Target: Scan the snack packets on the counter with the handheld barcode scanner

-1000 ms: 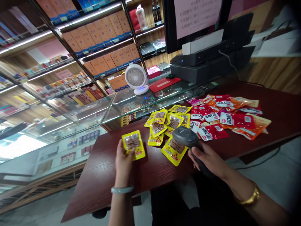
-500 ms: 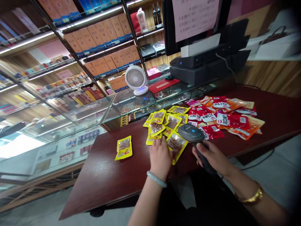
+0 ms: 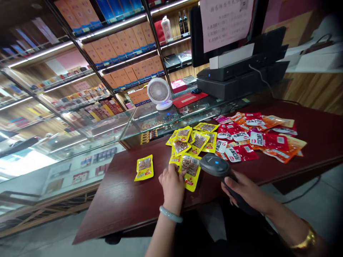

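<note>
My right hand point(image 3: 241, 189) is wrapped around the handle of a dark grey barcode scanner point(image 3: 215, 165), which has a blue light on top. The scanner head points left, toward a yellow snack packet point(image 3: 190, 170) with a clear window. My left hand point(image 3: 172, 184), with a pale bangle at the wrist, pinches that packet by its left edge; some fingertips are hidden. Behind it lies a pile of similar yellow packets point(image 3: 199, 140). One separate yellow packet point(image 3: 144, 167) rests farther left on the dark red tabletop point(image 3: 118, 200).
Red and orange snack packets point(image 3: 268, 139) are heaped on the right of the table. Beyond the table stand a glass display case point(image 3: 128, 125), a white fan point(image 3: 159, 91) and a monitor point(image 3: 195, 35). Shelves of boxes point(image 3: 125, 41) line the back wall.
My left hand has drawn the front yellow packet to the left and turned it more upright. The scanner has shifted slightly down, and the camera view has moved a little.
</note>
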Tool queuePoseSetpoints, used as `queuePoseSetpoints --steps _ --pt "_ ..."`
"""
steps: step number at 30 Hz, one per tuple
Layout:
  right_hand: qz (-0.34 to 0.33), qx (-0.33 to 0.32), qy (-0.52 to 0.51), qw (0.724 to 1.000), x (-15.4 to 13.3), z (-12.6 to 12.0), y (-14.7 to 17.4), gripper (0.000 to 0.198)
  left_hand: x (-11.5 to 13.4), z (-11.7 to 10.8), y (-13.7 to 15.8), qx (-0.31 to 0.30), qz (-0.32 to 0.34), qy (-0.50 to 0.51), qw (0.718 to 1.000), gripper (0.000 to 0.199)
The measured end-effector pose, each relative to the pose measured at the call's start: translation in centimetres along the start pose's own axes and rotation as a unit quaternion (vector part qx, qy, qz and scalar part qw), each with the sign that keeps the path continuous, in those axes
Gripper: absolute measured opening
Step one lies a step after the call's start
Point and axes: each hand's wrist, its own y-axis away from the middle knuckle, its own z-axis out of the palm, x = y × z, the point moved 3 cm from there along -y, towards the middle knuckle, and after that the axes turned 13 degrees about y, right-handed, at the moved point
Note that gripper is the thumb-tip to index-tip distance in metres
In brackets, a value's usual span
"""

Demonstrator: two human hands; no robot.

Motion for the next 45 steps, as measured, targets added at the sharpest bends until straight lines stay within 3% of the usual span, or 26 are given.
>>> queuePoseSetpoints --steps 6,12,15,18,22,25,28,32,35,40,45 --pt "0.000 -0.024 -0.020 1.000 0.1 1.4 -0.6 0.040 -1.8 -1.9 -0.1 0.031 -0.013 0.000 0.999 0.018" --pt "-0.007 -0.038 -0.004 0.999 0.2 2.2 -1.1 0.042 -8.5 -6.5 -1.8 0.070 -0.140 -0.084 0.984 0.027" --pt "0.000 -0.040 0.005 0.999 0.3 2.4 -1.4 0.044 -10.2 -8.3 -2.5 0.135 -0.159 -0.116 0.971 0.038" --pt "0.005 -0.039 0.004 0.999 0.4 2.6 -1.8 0.044 -8.7 -7.4 -3.1 0.140 -0.103 -0.114 0.978 0.040" --pt "0.016 -0.042 0.004 0.999 0.9 2.8 -2.1 0.042 -4.3 -3.0 -4.0 -0.001 -0.026 -0.085 0.996 0.044" --pt "0.025 -0.045 -0.008 0.999 1.5 2.8 -2.1 0.041 -2.2 -0.4 -5.0 -0.065 -0.045 -0.107 0.991 0.054" --pt "0.026 -0.045 -0.018 0.998 1.9 2.7 -2.2 0.041 -1.8 0.7 -6.3 -0.107 -0.082 -0.124 0.983 0.057" --pt "0.038 -0.054 -0.020 0.998 1.8 2.7 -2.1 0.043 -2.6 0.6 -6.6 -0.151 -0.098 -0.104 0.978 0.046" --pt "0.041 -0.057 -0.019 0.997 1.6 2.7 -2.0 0.044 -4.0 -0.3 -4.9 -0.162 -0.113 -0.028 0.980 0.028" --pt "0.032 -0.061 -0.004 0.998 1.1 2.8 -2.3 0.045 -5.8 -2.0 -1.4 -0.127 -0.163 0.076 0.975 0.017" --pt "0.013 -0.063 -0.028 0.998 0.3 3.6 -3.3 0.041 -3.9 -2.2 -1.5 -0.072 -0.126 0.141 0.979 0.013"
